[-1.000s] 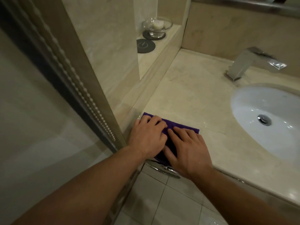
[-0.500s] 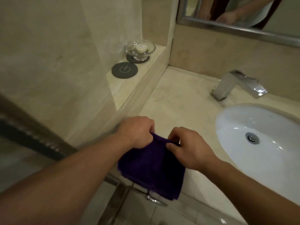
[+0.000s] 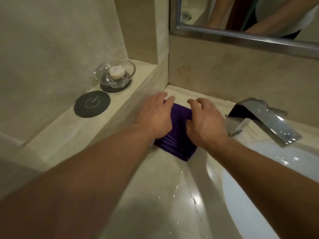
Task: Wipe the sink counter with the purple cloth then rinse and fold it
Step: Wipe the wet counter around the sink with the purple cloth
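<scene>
Purple cloth [image 3: 174, 144] on counter [image 3: 164, 195] beneath left hand [image 3: 155, 116], right hand [image 3: 205, 121]; grips uncurled, palms pressing.

head cam | looks forward and down | close above sink counter [image 3: 164, 195] back corner

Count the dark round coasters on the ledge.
2. A bare coaster lies nearer on the ledge; a second coaster sits farther back under the glass dish, mostly covered.
</scene>
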